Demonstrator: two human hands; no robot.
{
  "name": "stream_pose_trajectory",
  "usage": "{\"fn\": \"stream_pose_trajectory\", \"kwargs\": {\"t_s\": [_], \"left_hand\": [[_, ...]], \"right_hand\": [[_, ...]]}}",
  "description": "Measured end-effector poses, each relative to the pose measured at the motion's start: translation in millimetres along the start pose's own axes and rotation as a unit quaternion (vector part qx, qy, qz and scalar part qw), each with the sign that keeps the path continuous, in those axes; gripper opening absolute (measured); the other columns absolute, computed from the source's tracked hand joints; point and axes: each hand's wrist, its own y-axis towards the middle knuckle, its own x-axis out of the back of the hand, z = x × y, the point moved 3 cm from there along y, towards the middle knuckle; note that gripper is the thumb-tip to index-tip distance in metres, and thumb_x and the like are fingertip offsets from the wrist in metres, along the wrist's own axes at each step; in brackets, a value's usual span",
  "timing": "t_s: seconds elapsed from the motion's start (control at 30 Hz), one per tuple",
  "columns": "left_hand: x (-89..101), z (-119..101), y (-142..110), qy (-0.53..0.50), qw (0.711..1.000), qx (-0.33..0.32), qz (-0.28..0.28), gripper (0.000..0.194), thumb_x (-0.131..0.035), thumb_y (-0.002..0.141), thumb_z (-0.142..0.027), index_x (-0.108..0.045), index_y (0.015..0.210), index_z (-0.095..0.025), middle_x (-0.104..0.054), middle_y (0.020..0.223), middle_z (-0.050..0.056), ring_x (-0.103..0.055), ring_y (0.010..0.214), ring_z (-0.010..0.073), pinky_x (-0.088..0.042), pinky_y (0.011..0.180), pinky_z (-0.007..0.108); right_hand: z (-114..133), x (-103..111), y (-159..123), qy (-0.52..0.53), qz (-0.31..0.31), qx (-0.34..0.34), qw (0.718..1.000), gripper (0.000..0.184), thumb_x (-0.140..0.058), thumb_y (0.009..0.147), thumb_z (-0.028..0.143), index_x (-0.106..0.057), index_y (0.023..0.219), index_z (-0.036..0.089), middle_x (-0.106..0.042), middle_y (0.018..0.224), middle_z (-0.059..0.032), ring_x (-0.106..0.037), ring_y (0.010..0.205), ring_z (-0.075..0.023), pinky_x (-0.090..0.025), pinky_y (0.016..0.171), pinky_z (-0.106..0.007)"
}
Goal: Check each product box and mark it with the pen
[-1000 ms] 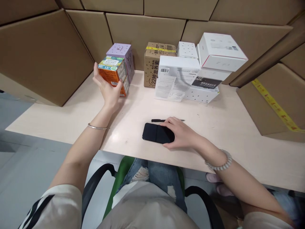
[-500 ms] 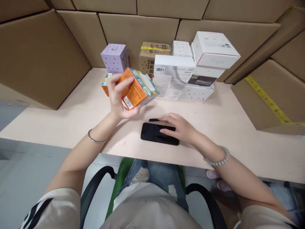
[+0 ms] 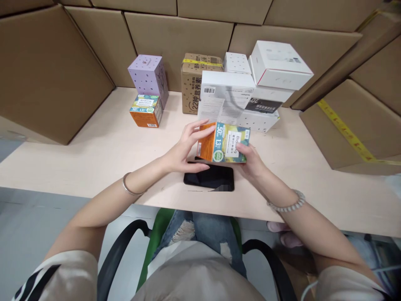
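Both my hands hold a small orange and green printed box (image 3: 224, 143) just above a black phone (image 3: 209, 176) that lies on the pale desk (image 3: 103, 146). My left hand (image 3: 184, 149) grips the box's orange left end with fingers curled. My right hand (image 3: 252, 161) holds its right end from below. A second, matching box (image 3: 145, 110) rests on the desk at the left, in front of a purple dotted cube box (image 3: 148, 76). A black pen is mostly hidden behind the held box.
A brown carton with yellow tape (image 3: 196, 81) and a stack of white boxes (image 3: 250, 90) stand at the back of the desk. Large cardboard cartons (image 3: 46, 71) wall in the desk on the left, back and right. A chair's armrests (image 3: 115, 255) show below.
My left hand lifted the orange box from the stack at the left and carried it to the centre. My right hand left the phone and took the box's other end.
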Motion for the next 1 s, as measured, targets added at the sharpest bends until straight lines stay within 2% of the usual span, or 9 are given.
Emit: {"fn": "stream_pose_trajectory", "kwargs": {"t_s": [0.07, 0.13, 0.27, 0.33, 0.4, 0.5, 0.73, 0.83, 1.0], "left_hand": [[-1.1, 17, -4, -0.096, 0.992, 0.079, 0.012, 0.086, -0.065, 0.092, -0.076, -0.036, 0.165, -0.041, -0.039, 0.168, 0.012, -0.044, 0.156, 0.0383, -0.058, 0.114, 0.057], [-6.4, 30, -8, -0.204, 0.967, 0.155, 0.011, 0.079, -0.067, 0.095, -0.07, -0.038, 0.162, -0.043, -0.047, 0.166, 0.011, -0.061, 0.142, 0.0322, -0.064, 0.103, 0.047], [-21.2, 36, -14, -0.323, 0.913, 0.242, 0.051, 0.079, -0.079, 0.092, -0.057, -0.042, 0.158, -0.033, -0.068, 0.14, 0.012, -0.075, 0.116, 0.0247, -0.066, 0.097, 0.041], [-20.8, 32, -13, -0.299, 0.926, 0.219, 0.066, 0.08, -0.081, 0.09, -0.054, -0.044, 0.157, -0.03, -0.065, 0.14, 0.013, -0.073, 0.12, 0.026, -0.064, 0.1, 0.042], [-13.2, 26, -10, -0.209, 0.962, 0.168, 0.045, 0.088, -0.084, 0.085, -0.049, -0.04, 0.16, -0.031, -0.058, 0.148, 0.014, -0.065, 0.131, 0.0291, -0.062, 0.104, 0.044], [-0.6, 14, -4, -0.055, 0.995, 0.081, 0.007, 0.093, -0.084, 0.081, -0.039, -0.039, 0.161, -0.033, -0.052, 0.143, 0.012, -0.055, 0.137, 0.0315, -0.057, 0.111, 0.049], [2.5, -11, 4, 0.11, 0.991, -0.066, -0.025, 0.087, -0.072, 0.088, -0.041, -0.037, 0.167, -0.028, -0.042, 0.137, 0.013, -0.05, 0.136, 0.0295, -0.057, 0.112, 0.047], [2.9, -13, 5, 0.133, 0.987, -0.087, -0.023, 0.088, -0.069, 0.092, -0.046, -0.032, 0.17, -0.029, -0.045, 0.135, 0.012, -0.052, 0.132, 0.028, -0.058, 0.109, 0.044], [7.0, -16, 7, 0.139, 0.984, -0.108, -0.026, 0.102, -0.074, 0.091, -0.063, -0.023, 0.173, -0.027, -0.052, 0.129, 0.012, -0.06, 0.121, 0.0264, -0.061, 0.099, 0.041]], "right_hand": [[8, 5, 1, -0.037, -0.05, 0.061, 0.996, 0.071, -0.091, 0.069, 0.061, -0.065, 0.126, 0.029, -0.074, 0.141, -0.0093, -0.072, 0.128, -0.0348, -0.061, 0.109, -0.055], [13, 8, 1, -0.088, -0.073, 0.108, 0.987, 0.076, -0.095, 0.067, 0.058, -0.061, 0.129, 0.031, -0.068, 0.149, -0.0097, -0.072, 0.128, -0.033, -0.062, 0.109, -0.053], [15, 8, -1, -0.17, -0.039, 0.171, 0.97, 0.082, -0.093, 0.072, 0.063, -0.054, 0.137, 0.033, -0.067, 0.147, -0.0097, -0.072, 0.126, -0.0323, -0.063, 0.107, -0.052], [14, 8, -2, -0.218, -0.014, 0.223, 0.95, 0.087, -0.092, 0.072, 0.064, -0.05, 0.142, 0.033, -0.067, 0.146, -0.0108, -0.068, 0.134, -0.0334, -0.059, 0.113, -0.053], [13, 9, -1, -0.259, 0.003, 0.263, 0.929, 0.097, -0.094, 0.07, 0.061, -0.045, 0.149, 0.033, -0.061, 0.154, -0.013, -0.062, 0.143, -0.0347, -0.053, 0.119, -0.054], [9, 12, 4, -0.294, 0.014, 0.265, 0.918, 0.111, -0.097, 0.065, 0.058, -0.039, 0.156, 0.033, -0.049, 0.167, -0.0152, -0.053, 0.152, -0.0369, -0.05, 0.122, -0.056], [4, 14, 8, -0.296, 0.016, 0.24, 0.925, 0.119, -0.1, 0.06, 0.058, -0.036, 0.158, 0.038, -0.052, 0.165, -0.0125, -0.057, 0.148, -0.0359, -0.047, 0.124, -0.057], [3, 13, 7, -0.282, 0.032, 0.221, 0.933, 0.114, -0.099, 0.065, 0.057, -0.038, 0.159, 0.037, -0.054, 0.165, -0.0122, -0.058, 0.147, -0.0354, -0.047, 0.124, -0.055], [-10, 8, 7, -0.258, 0.095, 0.144, 0.951, 0.114, -0.094, 0.072, 0.053, -0.03, 0.164, 0.036, -0.059, 0.161, -0.0126, -0.067, 0.137, -0.0336, -0.06, 0.111, -0.053]]}}
